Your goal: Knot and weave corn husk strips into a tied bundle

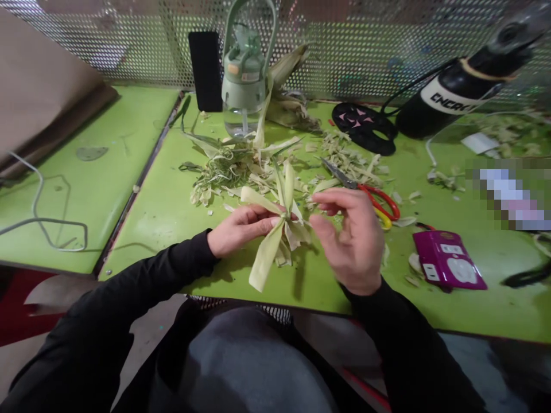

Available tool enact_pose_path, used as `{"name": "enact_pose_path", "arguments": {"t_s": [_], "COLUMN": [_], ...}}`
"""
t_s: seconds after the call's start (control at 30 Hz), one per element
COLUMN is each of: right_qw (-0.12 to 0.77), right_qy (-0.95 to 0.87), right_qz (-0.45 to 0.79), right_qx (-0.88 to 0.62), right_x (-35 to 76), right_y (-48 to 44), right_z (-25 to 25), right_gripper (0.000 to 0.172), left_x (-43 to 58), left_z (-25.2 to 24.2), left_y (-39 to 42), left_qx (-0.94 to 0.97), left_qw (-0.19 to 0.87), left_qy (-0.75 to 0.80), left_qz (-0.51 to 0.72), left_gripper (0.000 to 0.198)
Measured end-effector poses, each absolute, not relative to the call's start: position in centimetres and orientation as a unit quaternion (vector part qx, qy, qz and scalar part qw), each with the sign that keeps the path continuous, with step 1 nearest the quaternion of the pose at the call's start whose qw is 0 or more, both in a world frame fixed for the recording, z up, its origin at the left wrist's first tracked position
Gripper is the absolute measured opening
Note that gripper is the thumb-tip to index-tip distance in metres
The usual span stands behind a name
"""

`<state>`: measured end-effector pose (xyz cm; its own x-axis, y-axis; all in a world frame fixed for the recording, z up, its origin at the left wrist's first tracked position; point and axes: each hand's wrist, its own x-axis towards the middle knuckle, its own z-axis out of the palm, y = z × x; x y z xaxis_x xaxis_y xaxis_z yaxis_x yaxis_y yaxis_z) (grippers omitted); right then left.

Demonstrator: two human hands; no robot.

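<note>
A bundle of pale corn husk strips (266, 258) is fanned out like a flower over the front of the green table. My left hand (243, 228) pinches it at its centre, thumb on top, with strips pointing several ways. Just right of the bundle is my right hand (350, 238), slightly blurred, its thumb and fingers apart with nothing seen between them. Behind both hands lies a heap of husk scraps (235, 169). Scissors with red and yellow handles (379, 201) rest beyond my right hand.
A green bottle (244, 86) and a black phone (205, 71) stand at the back by a perforated metal screen (344, 40). On the right are a purple packet (450, 260), a black fan-shaped object (365, 127) and a black "ENERGY" bottle (447, 97). Brown paper (47, 86) is at left.
</note>
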<state>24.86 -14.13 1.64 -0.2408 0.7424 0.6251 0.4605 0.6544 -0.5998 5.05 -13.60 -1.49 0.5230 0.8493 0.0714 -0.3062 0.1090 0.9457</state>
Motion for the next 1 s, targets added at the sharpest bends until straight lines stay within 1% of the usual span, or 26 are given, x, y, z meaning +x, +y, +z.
{"name": "enact_pose_path", "arguments": {"t_s": [0.03,0.07,0.1,0.17,0.2,0.27,0.4,0.5,0.57,0.67,0.8,0.9,1.0], "right_qw": [0.457,0.427,0.401,0.377,0.377,0.385,0.380,0.370,0.375,0.393,0.407,0.399,0.383], "right_qy": [-0.755,-0.736,-0.712,-0.645,-0.610,-0.560,-0.522,-0.509,-0.506,-0.509,-0.516,-0.515,-0.515], "right_qz": [0.211,0.287,0.367,0.510,0.560,0.616,0.680,0.715,0.719,0.708,0.689,0.690,0.699], "right_qx": [-0.421,-0.440,-0.444,-0.427,-0.416,-0.399,-0.348,-0.304,-0.293,-0.292,-0.307,-0.315,-0.316], "right_x": [24.9,24.9,24.9,24.7,24.5,24.4,24.4,24.5,24.5,24.4,24.4,24.3,24.3], "right_y": [-14.0,-13.8,-13.8,-13.7,-13.8,-13.8,-14.0,-14.3,-14.4,-14.6,-14.8,-14.9,-14.9], "right_z": [1.8,1.9,2.0,2.0,2.0,1.8,1.6,1.5,1.5,1.6,1.7,1.7,1.7], "right_gripper": [0.020,0.024,0.029,0.034,0.034,0.029,0.019,0.013,0.010,0.009,0.011,0.012,0.009], "left_x": [5.1,5.1,5.0,5.0,4.9,4.9,5.1,5.1,5.0,4.7,4.4,4.5,4.8], "left_z": [-1.4,-1.4,-1.4,-1.3,-1.3,-1.1,-0.7,-0.5,-0.4,-0.3,0.2,0.1,-0.3], "left_y": [-13.6,-13.7,-13.8,-14.0,-14.1,-14.3,-14.9,-15.2,-15.3,-15.4,-15.5,-15.4,-15.3], "left_qx": [0.509,0.503,0.504,0.516,0.519,0.503,0.411,0.372,0.388,0.460,0.523,0.527,0.516], "left_qw": [0.718,0.730,0.736,0.741,0.744,0.762,0.835,0.863,0.856,0.820,0.771,0.772,0.784], "left_qy": [0.244,0.234,0.227,0.218,0.216,0.214,0.189,0.166,0.153,0.146,0.190,0.197,0.215], "left_qz": [0.407,0.399,0.391,0.371,0.361,0.348,0.314,0.300,0.305,0.308,0.309,0.295,0.271], "left_gripper": [0.041,0.040,0.039,0.036,0.035,0.033,0.029,0.026,0.023,0.021,0.030,0.038,0.034]}}
